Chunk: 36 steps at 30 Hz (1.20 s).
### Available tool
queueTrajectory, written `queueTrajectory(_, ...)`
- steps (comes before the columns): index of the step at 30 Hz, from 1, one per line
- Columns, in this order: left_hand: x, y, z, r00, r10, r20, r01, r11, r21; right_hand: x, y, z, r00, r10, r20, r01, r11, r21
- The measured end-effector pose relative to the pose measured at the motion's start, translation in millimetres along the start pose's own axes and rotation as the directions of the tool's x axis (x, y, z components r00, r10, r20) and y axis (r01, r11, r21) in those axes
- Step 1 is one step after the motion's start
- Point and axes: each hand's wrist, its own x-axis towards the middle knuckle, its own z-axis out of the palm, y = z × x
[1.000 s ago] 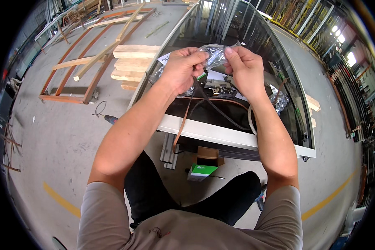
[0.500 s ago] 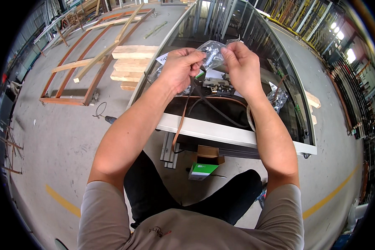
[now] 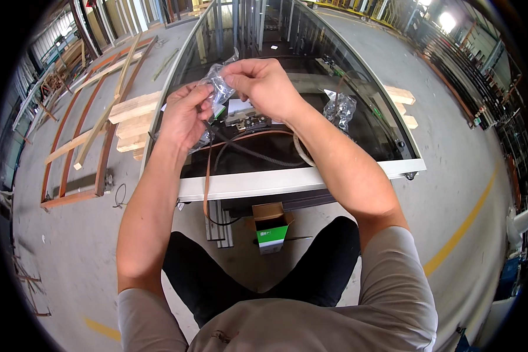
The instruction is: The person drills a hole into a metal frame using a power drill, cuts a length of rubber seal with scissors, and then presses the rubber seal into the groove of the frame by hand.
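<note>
A small clear plastic bag (image 3: 220, 89) is pinched between my two hands above the dark glass panel. My left hand (image 3: 185, 114) closes on its lower left side, thumb against fingers. My right hand (image 3: 263, 87) grips its upper right side, fingers bent inward. The bag is crumpled, and what it contains cannot be made out. Beneath the hands, a metal mechanism (image 3: 246, 120) lies on the glass beside a looped dark cable (image 3: 258, 157) and a brown strip (image 3: 207, 182). Another clear bag (image 3: 202, 141) shows partly from under my left hand.
The white-framed glass panel (image 3: 276, 180) rests on stacked timber blocks (image 3: 138, 114). More clear packaging (image 3: 340, 110) lies on its right side. An open green-and-white carton (image 3: 271, 234) stands between my legs. At left is a brown frame (image 3: 73, 199) on the floor; long bars (image 3: 446, 79) are stacked at right.
Both hands and the bag have shifted left over the panel. The bag, earlier stretched out showing a metallic piece inside, is now bunched up. My view has turned right.
</note>
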Motion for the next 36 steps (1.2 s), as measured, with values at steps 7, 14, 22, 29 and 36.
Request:
queueTrajectory(7, -2, -2, 3, 0.998, 0.02, 0.058, -0.021, 0.999, 0.027, 2, 1, 1, 0.999, 0.035, 0.011, -0.036, 0.995, 0.095)
queueTrajectory(14, -5, 4, 0, 0.997, 0.002, 0.073, -0.007, 0.997, 0.072, 2, 3, 6, 0.999, 0.048, 0.018, -0.05, 0.994, 0.099)
queueTrajectory(22, -4, 1, 3, 0.998, 0.036, 0.049, -0.039, 0.998, 0.057, 2, 0, 0, 0.979, 0.163, 0.126, -0.183, 0.968, 0.169)
queueTrajectory(29, -6, -1, 8, 0.996, 0.084, -0.002, -0.083, 0.987, 0.136, -1, 1, 7, 0.995, 0.069, 0.077, -0.07, 0.998, 0.002)
queueTrajectory(36, -1, 1, 1, 0.994, 0.026, 0.107, -0.026, 1.0, 0.004, 4, 3, 5, 0.998, 0.06, 0.012, -0.061, 0.976, 0.208)
